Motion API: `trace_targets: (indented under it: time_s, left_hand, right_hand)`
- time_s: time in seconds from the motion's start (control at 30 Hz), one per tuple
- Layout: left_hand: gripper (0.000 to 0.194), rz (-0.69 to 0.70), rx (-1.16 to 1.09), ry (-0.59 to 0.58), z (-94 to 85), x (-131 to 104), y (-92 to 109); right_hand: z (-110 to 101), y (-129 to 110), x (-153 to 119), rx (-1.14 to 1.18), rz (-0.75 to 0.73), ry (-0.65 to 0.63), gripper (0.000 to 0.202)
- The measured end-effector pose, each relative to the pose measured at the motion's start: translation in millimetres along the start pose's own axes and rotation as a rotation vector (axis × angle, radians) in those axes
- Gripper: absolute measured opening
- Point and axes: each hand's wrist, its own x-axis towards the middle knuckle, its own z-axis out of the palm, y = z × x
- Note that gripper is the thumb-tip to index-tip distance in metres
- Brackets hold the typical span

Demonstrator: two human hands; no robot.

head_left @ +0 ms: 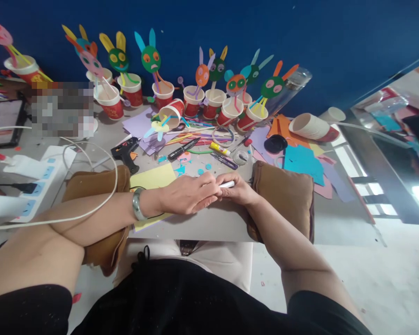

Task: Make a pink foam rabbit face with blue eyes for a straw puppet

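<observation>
My two hands meet over the near part of the table. My right hand (240,190) is closed around a short white pen-like stick (227,184), which lies nearly level across its fingers. The fingers of my left hand (191,192) are pinched together at the stick's left end; what lies between them is hidden. Below and left of that hand is a yellow paper sheet (157,177). Small blue paper scraps (180,171) lie just beyond the hands, near a black marker (183,149) and a yellow glue stick (219,149).
Brown cushions, one on the left (97,184) and one on the right (282,197), flank my forearms. A white cable crosses my left arm beside a power strip (43,181). Behind are a black glue gun (127,154), red paper cups (162,100) with paper rabbit figures, and blue paper (303,164).
</observation>
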Motion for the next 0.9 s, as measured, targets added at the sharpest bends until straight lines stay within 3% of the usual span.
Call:
trace_targets:
  time_s: [0.17,0.47,0.67,0.9]
  left_hand:
    - [0.041,0.053,0.081,-0.037,3.8,-1.8,-0.6]
    - [0.042,0.026,-0.010,-0.145,1.0,-1.8,2.1]
    - [0.045,0.072,-0.002,-0.092,0.5,-3.8,2.7]
    - [0.045,0.039,-0.083,-0.107,3.1,-6.0,3.3]
  right_hand:
    - [2.2,-1.2,-1.7,0.032,0.001,-0.096,0.045]
    - [9.3,-8.2,-4.4,0.039,0.006,-0.177,0.049]
    - [12.2,-8.1,-5.7,0.092,-0.018,-0.224,0.044]
    - [13.4,-5.3,-4.5,0.104,-0.020,-0.246,0.047]
